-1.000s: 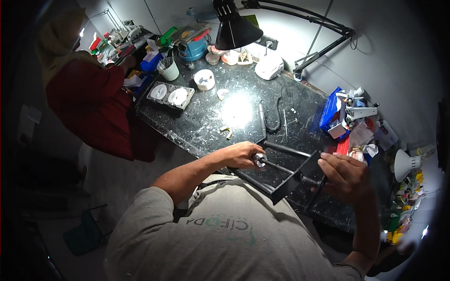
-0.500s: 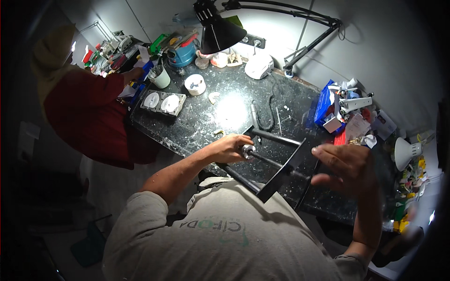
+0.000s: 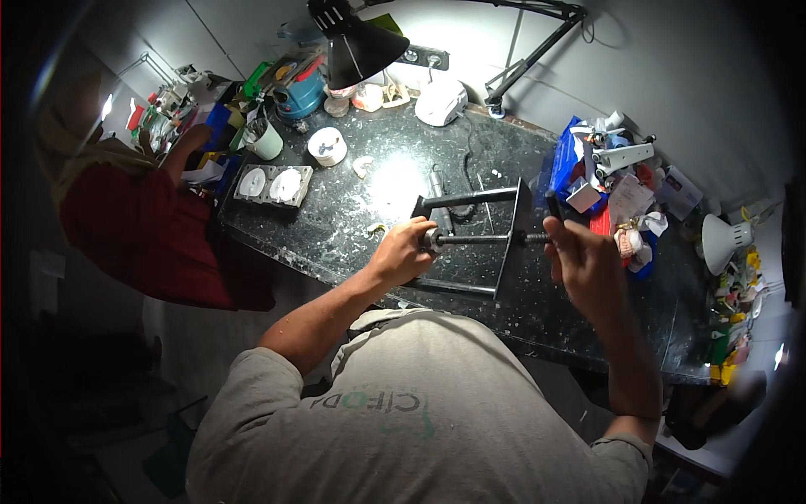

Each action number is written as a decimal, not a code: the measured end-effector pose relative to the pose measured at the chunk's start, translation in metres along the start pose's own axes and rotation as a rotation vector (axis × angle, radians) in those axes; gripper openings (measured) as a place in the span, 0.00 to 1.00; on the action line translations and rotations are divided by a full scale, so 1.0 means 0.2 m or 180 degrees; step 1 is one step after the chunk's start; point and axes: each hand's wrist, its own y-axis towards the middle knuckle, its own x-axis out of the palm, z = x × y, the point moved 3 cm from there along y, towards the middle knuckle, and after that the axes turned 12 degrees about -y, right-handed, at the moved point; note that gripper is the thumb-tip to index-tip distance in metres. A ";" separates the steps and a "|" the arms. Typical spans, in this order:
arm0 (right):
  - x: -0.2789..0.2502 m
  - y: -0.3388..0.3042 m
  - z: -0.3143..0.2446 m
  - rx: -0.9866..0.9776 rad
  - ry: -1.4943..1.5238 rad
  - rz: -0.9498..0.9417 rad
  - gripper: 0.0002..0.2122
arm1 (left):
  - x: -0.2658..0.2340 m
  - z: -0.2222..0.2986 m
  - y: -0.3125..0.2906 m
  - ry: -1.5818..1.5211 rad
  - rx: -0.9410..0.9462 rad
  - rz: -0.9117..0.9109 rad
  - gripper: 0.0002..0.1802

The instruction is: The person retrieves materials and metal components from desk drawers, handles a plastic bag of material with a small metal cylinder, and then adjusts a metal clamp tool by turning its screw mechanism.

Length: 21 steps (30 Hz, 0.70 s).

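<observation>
A black metal screw press frame, with two side bars and a threaded rod through its middle, is held over the workbench just in front of me. My left hand is closed at its left end, fingers against a round metal piece on the rod. Past the frame's right plate, my right hand closes on the dark handle bar at the rod's outer end. Part of the handle is hidden behind my fingers. A corded handpiece lies on the bench just beyond the frame.
The dark workbench holds a two-cup metal mould, a white tub and a tool cup. A black lamp hangs above. A cluttered blue bin stands right. At left works a person in red.
The press frame has turned from a slant to nearly level and moved away from my body. My right hand, open and blurred before, has closed at the handle. The whole view has shifted slightly.
</observation>
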 end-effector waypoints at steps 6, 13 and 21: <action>-0.32 0.11 -0.16 -0.3008 -0.0824 0.0494 0.26 | -0.14 0.07 0.15 -0.1070 -0.0944 -0.1648 0.09; -0.37 0.08 -0.27 -0.3794 -0.0890 -0.0271 0.38 | -0.07 0.07 0.13 -0.1051 -0.0996 -0.2692 0.18; -0.28 0.15 -0.25 -0.4122 -0.0891 0.0345 0.32 | 0.02 -0.04 0.05 -0.1369 -0.0973 -0.1869 0.25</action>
